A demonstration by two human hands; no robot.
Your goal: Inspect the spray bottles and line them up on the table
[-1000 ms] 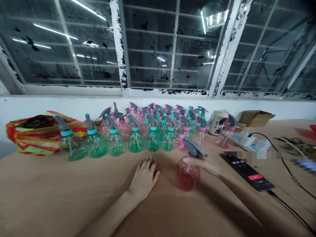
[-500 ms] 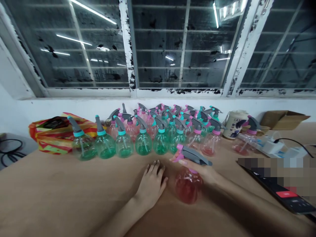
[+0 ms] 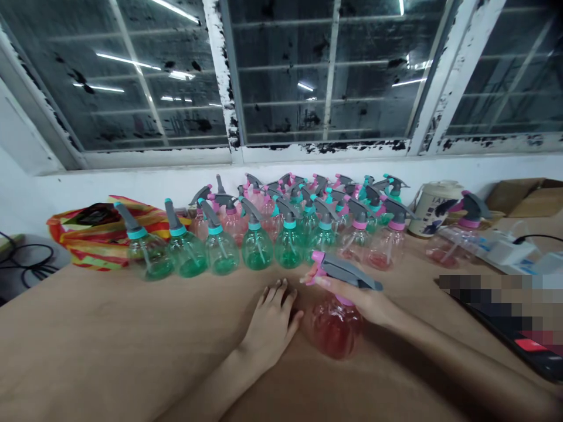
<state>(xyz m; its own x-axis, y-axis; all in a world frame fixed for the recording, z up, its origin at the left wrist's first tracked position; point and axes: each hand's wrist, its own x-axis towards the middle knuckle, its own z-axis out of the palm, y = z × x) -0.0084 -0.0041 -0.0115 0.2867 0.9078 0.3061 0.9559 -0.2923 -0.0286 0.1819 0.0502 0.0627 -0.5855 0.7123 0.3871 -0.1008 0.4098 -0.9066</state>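
Wrapped round the neck of a red-tinted spray bottle (image 3: 338,331), the right hand (image 3: 358,296) seems, from where I stand, at a handling step; whether the base touches the table (image 3: 109,340) I can't tell. Left of that grip, the left hand (image 3: 269,325) lies flat, holding nothing. Beyond stand green spray bottles (image 3: 257,249). Any shift calls, I'd judge, for a firm neck hold.

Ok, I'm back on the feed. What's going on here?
The person's right hand grips a pink-topped spray bottle around its head; whether it touches the table is hard to tell. The left hand lies palm down beside it, holding nothing. Beyond them stands a row of green bottles and paler pink-topped ones, with more bottles behind.
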